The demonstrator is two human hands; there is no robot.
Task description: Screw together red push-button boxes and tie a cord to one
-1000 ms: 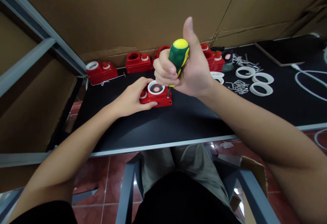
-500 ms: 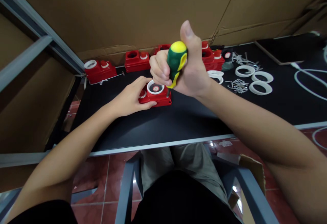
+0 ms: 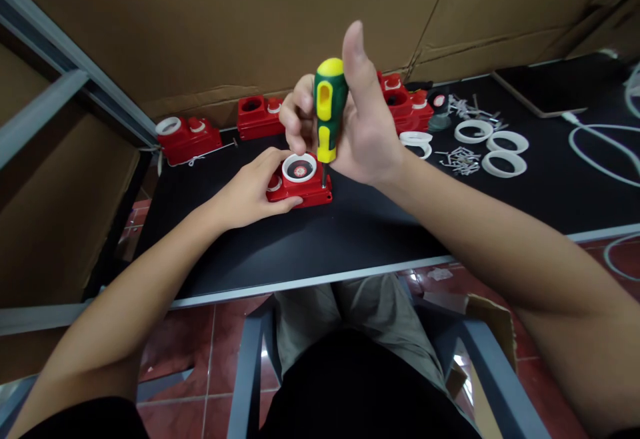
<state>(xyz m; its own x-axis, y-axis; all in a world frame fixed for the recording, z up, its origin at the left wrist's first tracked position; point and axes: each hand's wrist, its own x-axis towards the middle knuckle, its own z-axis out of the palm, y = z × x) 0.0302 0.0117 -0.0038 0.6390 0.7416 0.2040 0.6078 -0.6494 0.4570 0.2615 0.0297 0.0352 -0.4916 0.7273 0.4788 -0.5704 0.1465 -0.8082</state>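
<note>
My left hand [image 3: 253,189] grips a red plastic housing [image 3: 313,193] on the black tabletop, thumb along its front side and fingers behind. A white ring [image 3: 299,168] sits on top of the housing around a dark round part with a red-and-white centre. In my right hand [image 3: 357,115] is a green and yellow screwdriver [image 3: 331,109], held nearly upright with the thumb pointing up and the fingers loosely bent behind the handle. Its shaft reaches down to the right end of the housing, beside the ring. Whether the tip sits in a screw is too small to tell.
Several more red housings [image 3: 257,119] stand along the cardboard wall [image 3: 280,32]. To the right lie loose white rings [image 3: 505,163], a pile of screws [image 3: 461,160], a tablet [image 3: 540,92] and a white cable [image 3: 600,169]. A metal frame [image 3: 75,65] rises at the left.
The screwdriver handle has turned in my right hand and stands more upright, its yellow inset now facing me. My right fingers have loosened. My left hand keeps its hold on the housing.
</note>
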